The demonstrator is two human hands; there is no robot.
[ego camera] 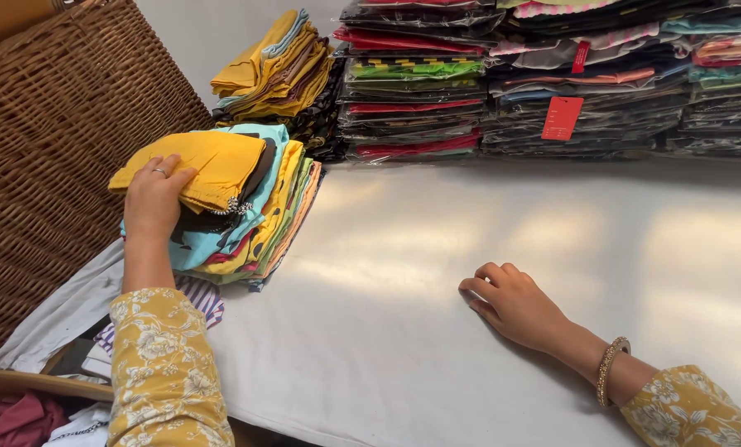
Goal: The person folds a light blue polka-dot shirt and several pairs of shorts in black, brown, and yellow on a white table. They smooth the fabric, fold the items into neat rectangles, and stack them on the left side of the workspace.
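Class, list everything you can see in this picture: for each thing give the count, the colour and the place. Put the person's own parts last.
wicker basket: one, brown, far left
near stack of folded clothes: one, yellow on top, then turquoise, green and peach, left on the table
far stack of folded clothes: one, mostly yellow, behind it
bagged clothes: several stacks, mixed colours, along the back
red tags: two, on the bagged stacks
table: one, white, centre
loose clothes: a few, white, striped and maroon, lower left
bangle: one, gold, right wrist
left hand: resting on the near stack, wearing a ring
right hand: fingers curled, on the table
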